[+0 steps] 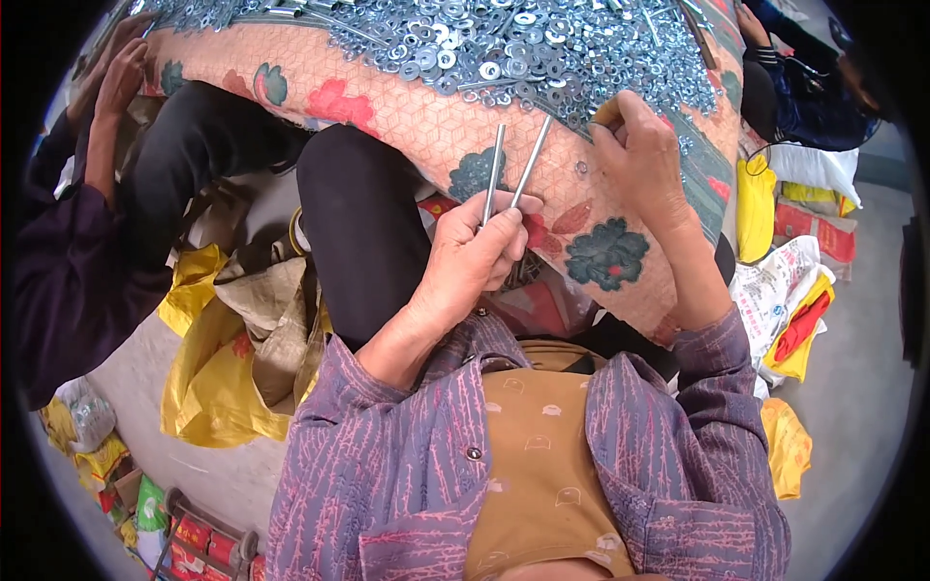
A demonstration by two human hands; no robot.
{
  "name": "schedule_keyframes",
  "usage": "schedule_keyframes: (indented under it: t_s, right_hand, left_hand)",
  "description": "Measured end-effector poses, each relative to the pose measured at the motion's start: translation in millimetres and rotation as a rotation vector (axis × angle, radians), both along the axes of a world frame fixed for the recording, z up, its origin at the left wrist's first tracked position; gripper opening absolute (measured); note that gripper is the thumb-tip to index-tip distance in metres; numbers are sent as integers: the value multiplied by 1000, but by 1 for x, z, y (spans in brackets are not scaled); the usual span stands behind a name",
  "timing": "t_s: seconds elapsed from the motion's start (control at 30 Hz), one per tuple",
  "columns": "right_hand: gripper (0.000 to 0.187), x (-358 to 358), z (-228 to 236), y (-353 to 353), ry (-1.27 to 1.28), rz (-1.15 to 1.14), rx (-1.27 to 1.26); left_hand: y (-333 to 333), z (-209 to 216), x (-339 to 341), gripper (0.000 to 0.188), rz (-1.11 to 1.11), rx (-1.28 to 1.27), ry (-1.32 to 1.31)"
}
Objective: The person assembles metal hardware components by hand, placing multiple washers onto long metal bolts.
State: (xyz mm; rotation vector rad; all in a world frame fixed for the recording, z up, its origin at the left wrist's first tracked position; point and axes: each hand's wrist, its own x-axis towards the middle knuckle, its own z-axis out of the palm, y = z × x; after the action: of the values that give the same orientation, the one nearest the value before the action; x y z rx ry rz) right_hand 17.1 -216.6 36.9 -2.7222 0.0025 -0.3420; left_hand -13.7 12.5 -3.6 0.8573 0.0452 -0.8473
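Observation:
My left hand (467, 250) is closed around two slim silvery metal rods. The thicker rod (493, 174) stands up at the left, and the thinner rod (531, 161) leans away to the right. My right hand (641, 160) hovers by the near edge of a heap of loose metal washers (489, 71). Its fingers are bent and pinched together toward the thumb. Whatever lies between those fingertips is hidden. One small washer (581, 168) sits apart on the flowered cloth (426, 131), left of my right wrist.
Another person's hands (121, 73) work at the table's left end; a further person (823, 92) sits at the far right. Yellow sacks (218, 387) lie on the floor at left. More bags (775, 290) lie at right. A small rack (208, 542) stands lower left.

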Motion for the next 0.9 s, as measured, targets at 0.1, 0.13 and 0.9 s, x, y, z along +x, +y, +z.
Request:
schedule_keyframes:
  t_s: [0.1, 0.13, 0.9]
  right_hand:
    - [17, -7, 22, 8, 146, -43, 189]
    - [18, -13, 30, 11, 247, -88, 313]
    - [9, -45, 23, -14, 236, -70, 1089]
  left_hand:
    - [1, -2, -3, 26, 57, 78, -89]
    - [1, -2, -4, 26, 87, 96, -137]
    - [-8, -6, -6, 23, -72, 261, -455]
